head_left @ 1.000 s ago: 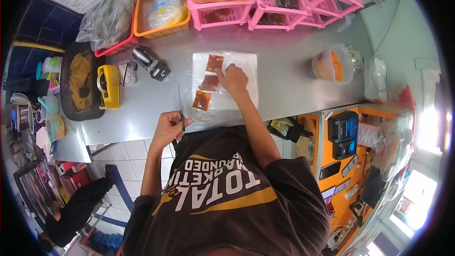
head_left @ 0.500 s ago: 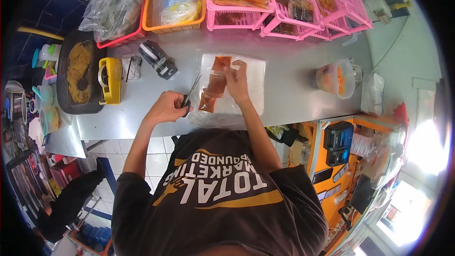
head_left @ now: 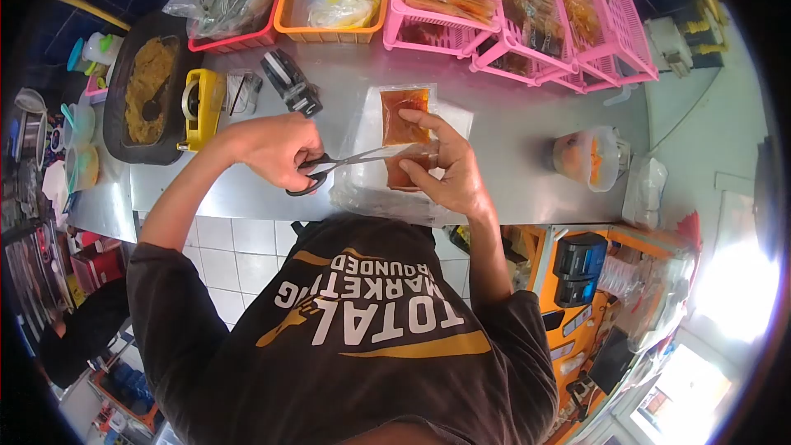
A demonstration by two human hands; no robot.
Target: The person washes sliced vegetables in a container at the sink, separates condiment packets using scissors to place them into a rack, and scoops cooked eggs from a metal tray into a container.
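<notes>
My left hand (head_left: 280,151) is closed round the black handles of a pair of scissors (head_left: 350,160), their blades parted. The blades reach across the seam in a strip of clear sachets filled with reddish-brown sauce. One sauce sachet (head_left: 395,119) lies above the blades and another sauce sachet (head_left: 400,179) below them. My right hand (head_left: 453,169) grips the strip from the right, fingers on the upper sachet and thumb on the lower one. Under the strip lies a white sheet (head_left: 457,119) with clear plastic (head_left: 354,198) along its near side.
Pink baskets (head_left: 486,29) of filled sachets, an orange basket (head_left: 329,35) and a red basket (head_left: 239,43) line the back. A black device (head_left: 290,82), yellow tape dispenser (head_left: 203,111) and dark pan (head_left: 119,144) stand left. A plastic tub (head_left: 581,156) sits right.
The strip has been lifted and shifted right, and my right hand has turned to hold it from the side. The scissors have swung from pointing away to pointing right, across the strip.
</notes>
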